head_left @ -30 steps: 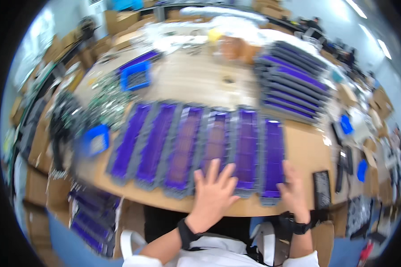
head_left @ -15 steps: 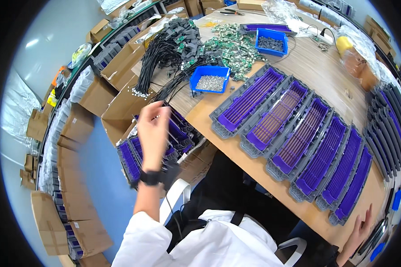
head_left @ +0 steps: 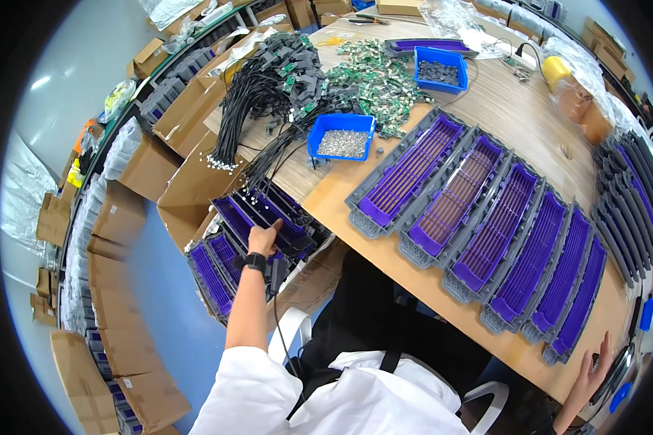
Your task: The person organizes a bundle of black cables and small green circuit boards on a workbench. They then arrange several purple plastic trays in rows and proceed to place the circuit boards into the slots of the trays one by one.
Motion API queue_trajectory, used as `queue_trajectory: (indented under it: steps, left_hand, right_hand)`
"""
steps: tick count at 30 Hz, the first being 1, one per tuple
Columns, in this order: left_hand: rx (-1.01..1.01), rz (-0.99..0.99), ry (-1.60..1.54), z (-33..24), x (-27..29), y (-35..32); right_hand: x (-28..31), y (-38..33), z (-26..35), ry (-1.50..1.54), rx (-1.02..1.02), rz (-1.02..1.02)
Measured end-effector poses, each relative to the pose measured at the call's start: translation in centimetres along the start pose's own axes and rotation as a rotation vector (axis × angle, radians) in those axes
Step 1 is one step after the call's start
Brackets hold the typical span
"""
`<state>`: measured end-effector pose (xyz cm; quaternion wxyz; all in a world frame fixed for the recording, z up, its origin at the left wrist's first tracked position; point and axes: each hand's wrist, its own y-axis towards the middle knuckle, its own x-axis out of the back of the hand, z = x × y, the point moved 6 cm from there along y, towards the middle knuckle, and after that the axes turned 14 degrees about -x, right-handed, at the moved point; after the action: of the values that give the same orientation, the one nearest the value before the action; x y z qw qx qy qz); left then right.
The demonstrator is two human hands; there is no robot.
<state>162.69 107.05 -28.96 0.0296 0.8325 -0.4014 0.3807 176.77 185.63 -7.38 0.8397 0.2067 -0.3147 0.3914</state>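
Observation:
My left hand [head_left: 264, 238] is down in the cardboard box beside the table. Its fingers are closed on the end of a purple-and-grey grille panel [head_left: 237, 219], and the fingertips are partly hidden. More panels of the same kind [head_left: 212, 273] lie stacked around it in the box. My right hand [head_left: 591, 371], fingers spread, is by the right edge of the table and holds nothing. Between the two hands, a slanting row of several slatted purple panels in grey frames [head_left: 495, 221] covers the front of the table.
Two blue bins hold small metal parts [head_left: 342, 143] and dark parts [head_left: 438, 72]. Behind them lie a heap of green circuit boards [head_left: 377, 83] and bundled black cables [head_left: 243, 109]. Grey panels [head_left: 631, 210] are stacked at right. Cardboard boxes [head_left: 127, 290] line the left side.
My left hand has come down from above the box and taken hold of a panel inside it. My right hand stays at the table's right edge, still spread.

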Motion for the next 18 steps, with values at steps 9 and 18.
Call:
queue_trajectory:
  steps: [9, 18]
  left_hand:
    - [0.038, -0.275, -0.266, 7.9, 1.0, 2.5]
    - [0.007, -0.154, -0.889, 3.0, 12.9, -9.7]
  right_hand:
    - [-0.3, -1.9, 1.8, -0.001, -0.020, 0.004]
    - [-0.2, -3.1, 1.0, 0.072, -0.010, 0.034]
